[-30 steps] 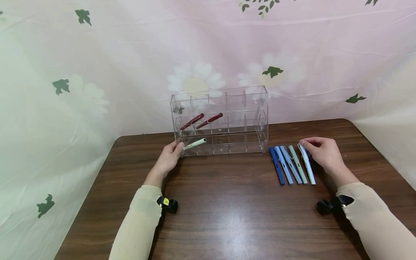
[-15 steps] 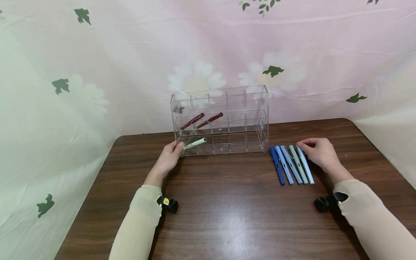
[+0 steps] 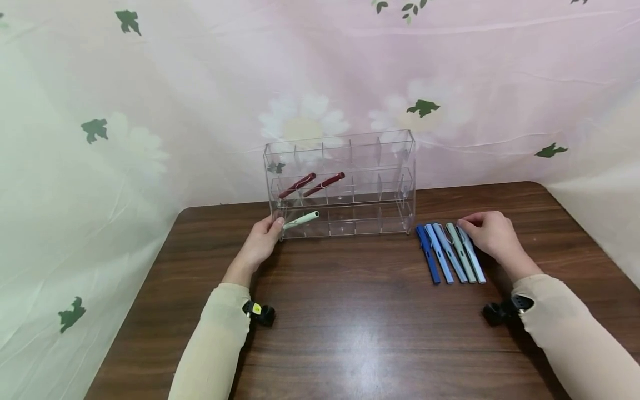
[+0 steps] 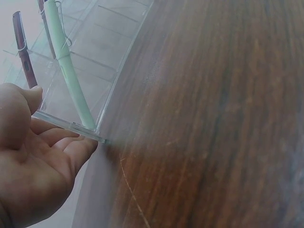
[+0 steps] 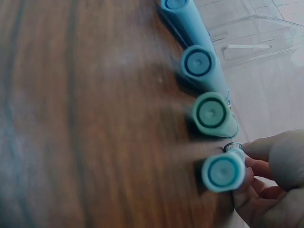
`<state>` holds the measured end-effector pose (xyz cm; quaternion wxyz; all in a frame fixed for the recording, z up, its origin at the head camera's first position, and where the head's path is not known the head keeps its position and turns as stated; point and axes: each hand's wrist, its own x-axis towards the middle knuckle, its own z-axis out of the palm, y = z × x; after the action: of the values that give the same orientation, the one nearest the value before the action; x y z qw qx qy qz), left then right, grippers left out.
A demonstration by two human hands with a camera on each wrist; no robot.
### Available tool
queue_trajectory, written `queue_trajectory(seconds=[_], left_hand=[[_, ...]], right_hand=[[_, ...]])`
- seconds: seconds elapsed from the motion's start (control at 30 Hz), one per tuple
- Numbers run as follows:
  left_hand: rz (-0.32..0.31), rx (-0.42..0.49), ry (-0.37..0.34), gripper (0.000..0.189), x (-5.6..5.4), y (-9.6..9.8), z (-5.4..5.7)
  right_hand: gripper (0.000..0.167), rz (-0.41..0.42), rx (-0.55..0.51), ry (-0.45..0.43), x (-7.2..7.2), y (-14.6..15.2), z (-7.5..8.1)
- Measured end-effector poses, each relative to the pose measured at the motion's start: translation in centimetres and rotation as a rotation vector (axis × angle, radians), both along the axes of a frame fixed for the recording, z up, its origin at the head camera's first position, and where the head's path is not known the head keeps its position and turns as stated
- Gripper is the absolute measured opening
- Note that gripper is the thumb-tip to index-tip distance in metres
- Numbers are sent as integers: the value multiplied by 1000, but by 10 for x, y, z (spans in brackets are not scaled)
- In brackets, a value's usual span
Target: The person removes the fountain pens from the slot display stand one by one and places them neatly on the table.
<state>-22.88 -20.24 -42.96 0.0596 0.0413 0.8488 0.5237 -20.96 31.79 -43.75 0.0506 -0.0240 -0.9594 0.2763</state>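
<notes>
My left hand (image 3: 258, 242) grips the lower left side of a clear acrylic pen rack (image 3: 367, 226); in the left wrist view its thumb lies in front and its fingers behind the side panel. A mint-green pen (image 3: 301, 219) leans in the rack's lowest tier. Two dark red pens (image 3: 297, 185) lean in the tier above. To the right, my right hand (image 3: 492, 236) pinches the upper end of a pale blue pen (image 3: 475, 261) lying on the table. Beside it lie a sage-green pen (image 3: 462, 255), two light blue pens (image 3: 440, 255) and a dark blue pen (image 3: 428, 256).
The brown wooden table (image 3: 345, 311) reaches back to a pale floral cloth (image 3: 215, 100) hanging behind it. The rack stands near the table's back edge, left of the pen row. A black strap (image 3: 507, 310) with a small device is on each wrist.
My right hand has moved slightly left with the pale blue pen, bringing it close beside the sage-green one. My left hand has stayed on the rack.
</notes>
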Motion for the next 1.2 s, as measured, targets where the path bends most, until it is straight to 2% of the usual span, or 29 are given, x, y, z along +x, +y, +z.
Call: queue_trajectory(seconds=[0.17, 0.33, 0.47, 0.83, 1.2], left_hand=[[7, 19, -6, 45, -1, 0, 0], [8, 15, -15, 49, -1, 1, 1], [17, 21, -22, 49, -1, 0, 1], [20, 49, -56, 55, -2, 0, 2], [38, 75, -58, 60, -1, 4, 7]], right_hand=[[48, -12, -21, -3, 3, 3, 1], [50, -2, -114, 22, 8, 8, 1], [48, 6, -185, 72, 13, 7, 3], [41, -57, -263, 135, 21, 5, 7], [38, -14, -333, 196, 29, -8, 21]])
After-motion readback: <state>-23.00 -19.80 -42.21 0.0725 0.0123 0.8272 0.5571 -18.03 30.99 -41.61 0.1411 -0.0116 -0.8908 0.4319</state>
